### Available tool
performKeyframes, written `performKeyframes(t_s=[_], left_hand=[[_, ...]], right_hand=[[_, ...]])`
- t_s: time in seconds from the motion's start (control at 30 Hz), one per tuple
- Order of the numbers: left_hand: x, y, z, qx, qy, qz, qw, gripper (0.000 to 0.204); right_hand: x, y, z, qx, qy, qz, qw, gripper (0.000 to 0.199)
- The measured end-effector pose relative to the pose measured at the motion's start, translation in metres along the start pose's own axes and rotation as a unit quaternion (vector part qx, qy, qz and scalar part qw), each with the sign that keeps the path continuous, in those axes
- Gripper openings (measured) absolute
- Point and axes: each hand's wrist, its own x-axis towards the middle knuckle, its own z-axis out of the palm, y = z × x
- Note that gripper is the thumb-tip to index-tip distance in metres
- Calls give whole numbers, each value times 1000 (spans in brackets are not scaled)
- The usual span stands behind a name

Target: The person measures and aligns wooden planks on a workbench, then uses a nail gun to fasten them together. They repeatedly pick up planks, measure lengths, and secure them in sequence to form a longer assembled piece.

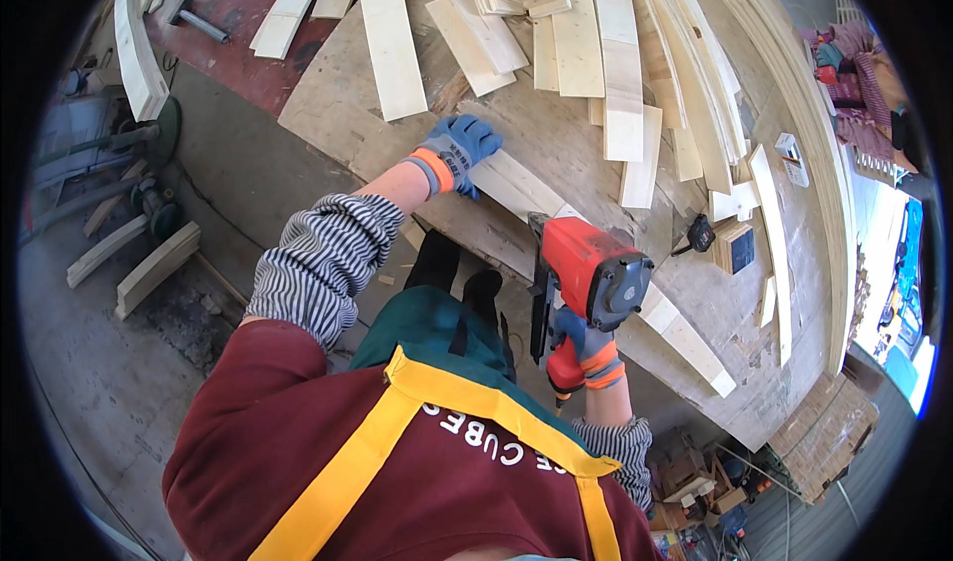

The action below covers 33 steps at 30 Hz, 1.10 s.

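Note:
My right hand (586, 335), in a blue and orange glove, is wrapped round the handle of a red and black nail gun (594, 263). The gun's nose is over a long pale wooden board (521, 189) that lies along the near edge of the worktable. My left hand (459, 152), gloved the same way, grips this board near its left end, with the thumb at the near side. The board's middle is hidden behind the gun, and its right part (687, 341) shows beyond it. Whether the nose touches the wood I cannot tell.
Many loose boards (623, 84) lie across the far side of the wooden worktable (556, 134). To the right are a black tape measure (701, 233), a wood block (733, 246) and a small box (791, 159). A hammer (202, 22) rests on the red surface at far left.

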Motion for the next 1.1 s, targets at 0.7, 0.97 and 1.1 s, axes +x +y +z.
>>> performKeyframes(t_s=[0.7, 0.97, 1.1], left_hand=[[-2, -9, 8, 0, 83, 52, 995, 95], [5, -12, 13, 19, 78, 75, 994, 90], [4, -9, 5, 14, 61, 71, 996, 89]], right_hand=[[-21, 20, 24, -351, 87, -217, 907, 49], [-23, 18, 32, -383, 82, -235, 890, 44], [-18, 22, 34, -275, 79, -176, 942, 41]])
